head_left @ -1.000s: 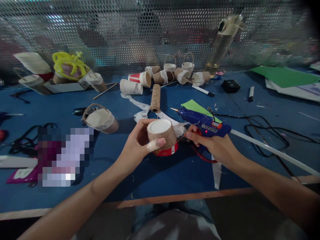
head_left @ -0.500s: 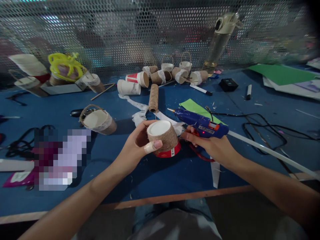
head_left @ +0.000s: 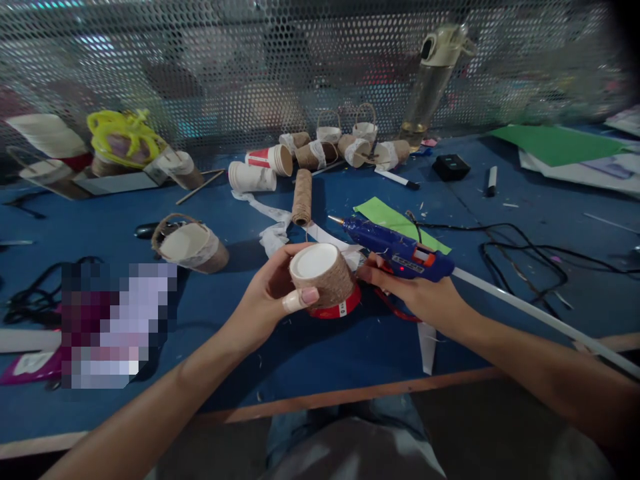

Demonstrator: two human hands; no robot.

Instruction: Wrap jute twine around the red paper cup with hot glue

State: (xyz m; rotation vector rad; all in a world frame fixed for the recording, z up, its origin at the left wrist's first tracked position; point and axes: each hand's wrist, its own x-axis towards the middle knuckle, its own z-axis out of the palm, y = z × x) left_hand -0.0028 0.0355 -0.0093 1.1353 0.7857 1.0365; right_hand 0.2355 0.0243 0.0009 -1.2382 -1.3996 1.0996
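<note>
My left hand [head_left: 270, 293] is closed around an upside-down paper cup [head_left: 343, 309]. Brown twine [head_left: 333, 277] covers much of its side, leaving a red band at the rim below and the white base on top. Just right of the cup, my right hand [head_left: 415, 287] grips a blue glue gun [head_left: 390, 247], its nozzle pointing left and a long glue stick [head_left: 530, 313] trailing from its rear. The fingertips are near the twine wrap; whether they pinch a strand is hard to see. Behind the cup lies a twine spool [head_left: 302, 197]. Red scissors [head_left: 395, 307] rest partly hidden under my right hand.
A twine-and-lace basket cup [head_left: 193, 247] stands to the left. At the back are several decorated cups [head_left: 320, 155], stacked paper cups [head_left: 253, 177] and a water bottle [head_left: 427, 93]. Green paper [head_left: 395, 220] and a black cord [head_left: 515, 233] lie behind and right of the glue gun.
The whole view has shifted slightly, so things sit a little further left. Both hands keep the same hold, and the cup and glue gun hardly move relative to each other.
</note>
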